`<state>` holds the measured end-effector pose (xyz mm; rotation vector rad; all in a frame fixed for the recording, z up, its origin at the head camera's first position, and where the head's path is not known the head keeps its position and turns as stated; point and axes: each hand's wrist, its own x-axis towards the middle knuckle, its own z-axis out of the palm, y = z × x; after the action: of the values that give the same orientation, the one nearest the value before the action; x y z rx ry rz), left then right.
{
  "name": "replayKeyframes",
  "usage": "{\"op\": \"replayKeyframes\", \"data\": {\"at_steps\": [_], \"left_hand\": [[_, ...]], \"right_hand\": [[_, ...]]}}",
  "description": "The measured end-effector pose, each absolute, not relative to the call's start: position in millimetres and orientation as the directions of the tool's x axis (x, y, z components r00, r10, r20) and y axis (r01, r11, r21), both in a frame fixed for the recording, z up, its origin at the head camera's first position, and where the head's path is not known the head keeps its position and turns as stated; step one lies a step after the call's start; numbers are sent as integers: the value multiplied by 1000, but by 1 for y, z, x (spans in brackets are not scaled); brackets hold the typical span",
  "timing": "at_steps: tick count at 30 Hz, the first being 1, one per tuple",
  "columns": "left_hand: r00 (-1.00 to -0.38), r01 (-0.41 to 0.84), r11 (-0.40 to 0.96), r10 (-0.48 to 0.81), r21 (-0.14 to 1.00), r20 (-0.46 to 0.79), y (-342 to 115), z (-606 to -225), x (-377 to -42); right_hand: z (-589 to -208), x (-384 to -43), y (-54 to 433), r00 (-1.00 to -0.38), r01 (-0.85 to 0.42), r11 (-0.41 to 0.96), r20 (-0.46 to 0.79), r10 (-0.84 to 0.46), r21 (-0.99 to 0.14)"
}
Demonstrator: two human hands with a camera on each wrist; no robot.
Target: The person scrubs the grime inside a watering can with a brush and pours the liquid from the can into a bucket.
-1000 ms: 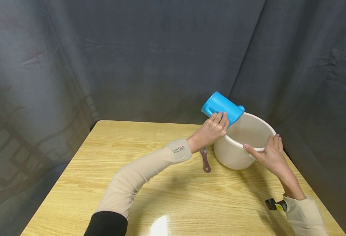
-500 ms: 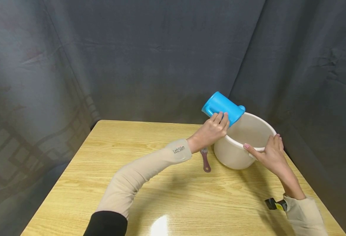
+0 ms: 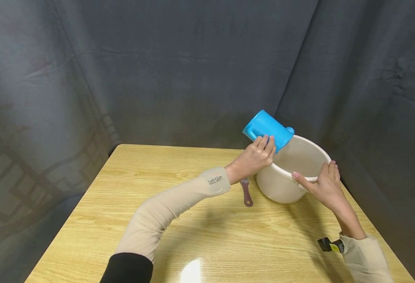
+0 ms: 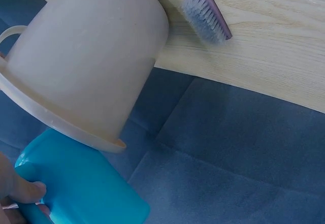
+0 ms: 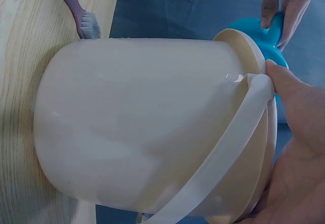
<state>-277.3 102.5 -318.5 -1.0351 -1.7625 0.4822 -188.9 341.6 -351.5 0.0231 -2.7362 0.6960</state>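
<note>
My left hand (image 3: 254,158) grips the handle of a blue plastic jug (image 3: 269,127). The jug is tilted, its mouth end low over the left side of a cream bucket (image 3: 281,188). In the left wrist view, thumb and fingers wrap the handle of the jug (image 4: 91,183) beside the rim of the bucket (image 4: 96,46). My right hand (image 3: 326,186) holds the bucket's rim on the near right, thumb along the front edge and fingers over the right side. The right wrist view shows the bucket's pale carrying handle (image 5: 213,153) hanging down its side. What the jug contains is hidden.
A scrubbing brush (image 3: 247,194) with a purple handle and pale bristles lies on the wooden table (image 3: 193,228), just left of the bucket. A dark grey curtain (image 3: 193,78) hangs behind the table and along both sides. The bucket stands near the table's right edge.
The jug and my left hand have shifted very slightly to the right, the tilt almost the same. My right hand, the bucket and the brush stay in place.
</note>
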Motion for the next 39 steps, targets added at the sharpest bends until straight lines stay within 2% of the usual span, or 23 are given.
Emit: {"op": "replayKeyframes", "data": {"at_steps": [26, 39], "left_hand": [[-166, 436, 548, 829, -714, 535, 105, -318, -275], [-151, 434, 554, 822, -711, 549, 103, -320, -276]], "right_hand": [[-352, -188, 343, -955, -70, 883, 287, 76, -464], [-353, -188, 343, -951, -74, 878, 298, 80, -472]]}}
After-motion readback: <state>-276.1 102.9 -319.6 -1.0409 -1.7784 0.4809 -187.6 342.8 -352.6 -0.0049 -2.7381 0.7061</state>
